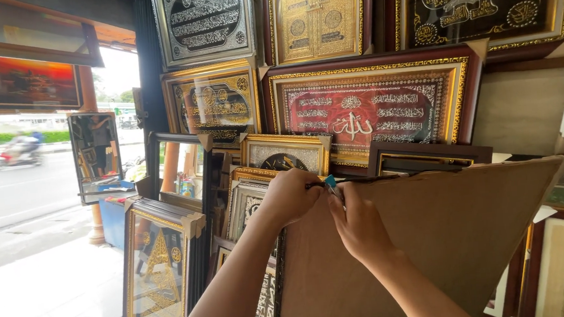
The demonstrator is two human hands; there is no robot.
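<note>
The large brown cardboard-backed frame (434, 247) stands tilted before the person, back panel facing them, its dark top edge level with both hands. That edge looks only partly dealt with: the stretch to the right lies unworked. Behind it hang and lean gilt and dark wooden framed calligraphy panels (358, 107), rectangular, in red, black and gold; cardboard corner guards cap several. The left hand (289, 194) is clenched over the top edge. The right hand (356, 223) grips a small blue-tipped tool (332, 185) against it.
</note>
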